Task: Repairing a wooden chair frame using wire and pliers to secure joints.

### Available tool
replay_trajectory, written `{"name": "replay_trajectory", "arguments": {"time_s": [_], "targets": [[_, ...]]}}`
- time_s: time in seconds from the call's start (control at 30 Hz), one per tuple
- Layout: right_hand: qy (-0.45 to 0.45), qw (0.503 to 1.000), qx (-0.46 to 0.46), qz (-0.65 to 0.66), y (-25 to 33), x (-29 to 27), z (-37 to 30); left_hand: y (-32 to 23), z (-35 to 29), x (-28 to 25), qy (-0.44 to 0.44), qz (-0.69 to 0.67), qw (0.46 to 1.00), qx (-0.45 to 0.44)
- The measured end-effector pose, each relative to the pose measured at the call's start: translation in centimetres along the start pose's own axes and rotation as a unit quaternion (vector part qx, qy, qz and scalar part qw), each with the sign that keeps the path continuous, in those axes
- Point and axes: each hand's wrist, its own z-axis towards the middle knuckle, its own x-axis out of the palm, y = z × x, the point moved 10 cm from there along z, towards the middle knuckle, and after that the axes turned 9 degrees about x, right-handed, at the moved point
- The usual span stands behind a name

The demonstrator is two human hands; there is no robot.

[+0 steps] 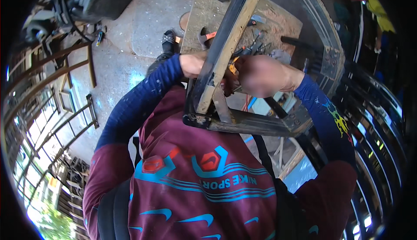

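A dark wooden frame [208, 86], like an upturned chair or stool frame with bare pale edges, leans against my body. My left hand [193, 64] reaches behind its long slanting bar; the bar hides the fingers. Inside the frame, my right hand [266, 76] is a smear, so its fingers do not show clearly. Beside it, close to the bar, is an orange-yellow thing [233, 66], perhaps part of a tool; whether a hand holds it cannot be made out. A short wooden brace [221, 105] joins the frame's lower corner.
Beyond the frame lies a worn board [195, 27] with sawdust, a hammer [206, 36] and several loose tools. My foot in a patterned sandal [168, 37] rests on the concrete floor [130, 53]. Wooden chair frames [47, 77] stand at the left, slatted dark ones [373, 131] at the right.
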Motion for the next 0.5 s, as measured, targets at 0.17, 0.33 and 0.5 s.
{"name": "replay_trajectory", "arguments": {"time_s": [0.17,0.33,0.5], "targets": [[-0.088,0.995,-0.032,-0.034,0.0,-1.6,-0.6,5.0,3.1,3.3,0.155,0.006,0.978,-0.136],[-0.316,0.921,-0.076,-0.214,1.5,-2.4,-2.9,2.4,2.8,7.4,0.216,-0.043,0.931,-0.291],[-0.422,0.846,0.206,-0.251,0.2,-2.2,-5.7,4.4,2.7,5.8,0.213,-0.048,0.933,-0.286]]}}
